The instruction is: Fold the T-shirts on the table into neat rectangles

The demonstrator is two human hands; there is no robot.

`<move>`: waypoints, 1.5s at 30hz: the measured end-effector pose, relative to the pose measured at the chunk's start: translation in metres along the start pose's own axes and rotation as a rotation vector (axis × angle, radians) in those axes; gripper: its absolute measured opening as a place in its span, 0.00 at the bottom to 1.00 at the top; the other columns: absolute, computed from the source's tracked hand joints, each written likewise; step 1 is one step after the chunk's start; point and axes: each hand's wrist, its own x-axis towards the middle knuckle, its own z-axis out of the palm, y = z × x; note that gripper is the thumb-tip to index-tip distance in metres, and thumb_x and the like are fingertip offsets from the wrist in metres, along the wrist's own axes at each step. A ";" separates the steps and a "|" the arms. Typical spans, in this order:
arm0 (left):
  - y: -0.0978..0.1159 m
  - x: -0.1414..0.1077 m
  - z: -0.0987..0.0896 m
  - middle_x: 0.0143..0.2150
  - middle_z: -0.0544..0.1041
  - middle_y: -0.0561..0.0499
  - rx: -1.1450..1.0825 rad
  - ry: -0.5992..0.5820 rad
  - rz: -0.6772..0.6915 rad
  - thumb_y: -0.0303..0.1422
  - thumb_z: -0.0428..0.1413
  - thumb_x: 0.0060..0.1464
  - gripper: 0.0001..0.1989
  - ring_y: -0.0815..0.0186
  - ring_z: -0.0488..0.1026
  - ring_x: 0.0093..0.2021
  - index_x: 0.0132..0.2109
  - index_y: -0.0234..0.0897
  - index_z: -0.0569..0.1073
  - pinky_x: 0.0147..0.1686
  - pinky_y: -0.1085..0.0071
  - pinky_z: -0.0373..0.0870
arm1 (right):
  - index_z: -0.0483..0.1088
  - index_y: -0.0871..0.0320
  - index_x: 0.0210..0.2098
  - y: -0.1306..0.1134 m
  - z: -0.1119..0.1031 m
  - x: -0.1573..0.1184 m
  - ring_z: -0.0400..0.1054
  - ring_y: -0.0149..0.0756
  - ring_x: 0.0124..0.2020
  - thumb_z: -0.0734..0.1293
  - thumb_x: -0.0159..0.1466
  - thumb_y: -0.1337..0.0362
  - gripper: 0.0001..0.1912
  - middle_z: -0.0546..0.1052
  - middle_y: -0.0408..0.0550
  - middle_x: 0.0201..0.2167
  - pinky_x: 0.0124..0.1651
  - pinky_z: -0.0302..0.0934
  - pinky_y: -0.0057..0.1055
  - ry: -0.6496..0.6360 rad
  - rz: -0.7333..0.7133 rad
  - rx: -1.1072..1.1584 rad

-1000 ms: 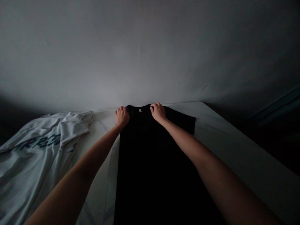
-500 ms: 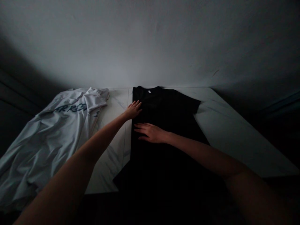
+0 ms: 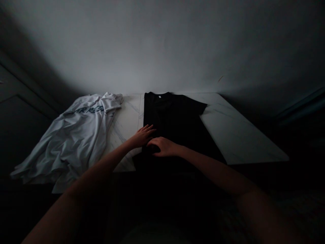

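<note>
A black short-sleeved T-shirt (image 3: 177,115) lies spread on a white marble-patterned table, its neckline and small white label toward the wall. My left hand (image 3: 143,136) rests on the shirt's left edge with fingers stretched out. Just nearer to me and to the right, my right hand (image 3: 164,146) is curled over the black fabric, fingers and thumb bent down on it. Its fingertips come close to the left hand. The lower part of the shirt fades into the dark at the near table edge.
A rumpled white T-shirt (image 3: 83,125) with dark lettering lies to the left, its hem hanging past the near edge. The marble-patterned table (image 3: 243,135) meets a plain wall (image 3: 162,47) at the back. A dark panelled surface (image 3: 22,125) stands at far left.
My left hand has slid down the shirt's left edge toward me. My right hand, flat before, has curled on the fabric, and both hands are now close together. The view has shifted.
</note>
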 end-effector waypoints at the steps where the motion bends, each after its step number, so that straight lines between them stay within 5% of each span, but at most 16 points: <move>1: 0.008 -0.015 -0.001 0.72 0.60 0.44 -0.034 0.006 -0.007 0.34 0.48 0.65 0.23 0.57 0.53 0.72 0.65 0.39 0.67 0.69 0.58 0.54 | 0.74 0.60 0.48 -0.004 0.002 -0.001 0.72 0.42 0.50 0.73 0.57 0.69 0.19 0.78 0.53 0.49 0.55 0.62 0.39 -0.006 -0.013 -0.006; 5: 0.050 -0.085 0.002 0.59 0.75 0.46 -0.164 0.172 -0.127 0.36 0.44 0.66 0.17 0.59 0.69 0.60 0.52 0.44 0.76 0.61 0.59 0.66 | 0.75 0.60 0.41 -0.018 0.011 -0.010 0.72 0.40 0.43 0.71 0.57 0.70 0.11 0.77 0.50 0.42 0.47 0.64 0.34 0.016 -0.042 -0.035; 9: 0.103 -0.137 0.032 0.50 0.76 0.43 -0.134 0.435 -0.285 0.44 0.57 0.57 0.17 0.52 0.70 0.51 0.51 0.42 0.72 0.51 0.53 0.70 | 0.72 0.59 0.37 -0.025 0.023 -0.019 0.69 0.37 0.38 0.71 0.54 0.72 0.10 0.75 0.47 0.37 0.43 0.62 0.31 0.115 -0.033 -0.027; 13: 0.134 -0.145 0.063 0.42 0.76 0.45 -0.025 0.649 -0.410 0.33 0.57 0.57 0.13 0.54 0.70 0.45 0.50 0.38 0.69 0.45 0.55 0.68 | 0.71 0.57 0.36 -0.027 0.028 -0.029 0.68 0.35 0.37 0.70 0.55 0.75 0.11 0.75 0.43 0.34 0.45 0.60 0.32 0.236 -0.100 -0.036; 16: 0.136 -0.144 0.070 0.37 0.74 0.47 0.057 0.709 -0.362 0.26 0.54 0.56 0.08 0.57 0.70 0.40 0.43 0.39 0.71 0.40 0.59 0.68 | 0.72 0.55 0.36 -0.025 0.028 -0.040 0.66 0.35 0.37 0.68 0.60 0.74 0.08 0.73 0.43 0.32 0.44 0.59 0.31 0.299 -0.209 -0.121; 21: 0.124 -0.155 0.069 0.32 0.72 0.50 0.074 0.749 -0.110 0.20 0.50 0.53 0.09 0.65 0.69 0.31 0.32 0.39 0.69 0.30 0.70 0.66 | 0.71 0.55 0.34 -0.021 0.039 -0.061 0.63 0.34 0.35 0.61 0.67 0.72 0.10 0.72 0.44 0.30 0.40 0.55 0.32 0.356 -0.336 -0.311; 24: 0.120 -0.162 0.070 0.30 0.73 0.51 0.102 0.703 -0.037 0.20 0.48 0.55 0.10 0.68 0.69 0.29 0.34 0.39 0.70 0.27 0.73 0.65 | 0.72 0.55 0.36 -0.018 0.050 -0.073 0.64 0.35 0.37 0.60 0.69 0.71 0.10 0.73 0.44 0.32 0.41 0.55 0.32 0.361 -0.389 -0.374; 29: 0.121 -0.166 0.045 0.34 0.76 0.49 0.070 0.415 0.107 0.26 0.50 0.59 0.10 0.67 0.72 0.30 0.44 0.39 0.74 0.27 0.72 0.67 | 0.75 0.54 0.38 -0.020 0.057 -0.090 0.65 0.35 0.39 0.65 0.68 0.68 0.06 0.76 0.46 0.35 0.42 0.56 0.34 0.194 -0.418 -0.435; 33: 0.103 -0.142 -0.011 0.35 0.77 0.50 -0.041 0.162 0.238 0.33 0.50 0.63 0.09 0.65 0.73 0.34 0.39 0.40 0.75 0.31 0.71 0.70 | 0.77 0.54 0.34 -0.023 0.042 -0.087 0.68 0.35 0.37 0.69 0.67 0.55 0.10 0.77 0.45 0.32 0.42 0.60 0.33 0.075 -0.428 -0.200; 37: 0.053 -0.065 -0.046 0.51 0.78 0.47 0.066 0.265 0.134 0.32 0.46 0.66 0.16 0.60 0.73 0.52 0.54 0.40 0.73 0.48 0.62 0.74 | 0.77 0.56 0.45 -0.014 0.024 -0.055 0.71 0.36 0.46 0.63 0.71 0.59 0.12 0.79 0.51 0.42 0.51 0.64 0.36 0.243 -0.139 -0.073; 39: 0.022 -0.017 -0.042 0.61 0.74 0.45 0.131 0.257 0.127 0.32 0.45 0.66 0.19 0.59 0.68 0.62 0.60 0.38 0.69 0.59 0.58 0.67 | 0.71 0.60 0.58 -0.007 0.022 -0.038 0.64 0.46 0.61 0.64 0.70 0.58 0.20 0.72 0.60 0.58 0.61 0.60 0.46 0.272 0.024 -0.180; 41: -0.008 0.023 -0.028 0.68 0.67 0.43 0.167 0.162 0.152 0.35 0.44 0.67 0.23 0.57 0.61 0.69 0.65 0.36 0.65 0.67 0.55 0.58 | 0.62 0.65 0.66 -0.004 0.025 -0.031 0.49 0.54 0.71 0.66 0.68 0.54 0.32 0.59 0.66 0.69 0.69 0.49 0.53 0.152 0.076 -0.269; 45: -0.048 0.064 0.003 0.74 0.53 0.38 0.201 0.038 0.114 0.48 0.40 0.68 0.33 0.52 0.48 0.74 0.71 0.31 0.54 0.70 0.53 0.50 | 0.54 0.58 0.71 -0.016 0.029 -0.047 0.37 0.54 0.74 0.65 0.69 0.50 0.37 0.50 0.60 0.73 0.72 0.36 0.56 -0.148 -0.074 -0.216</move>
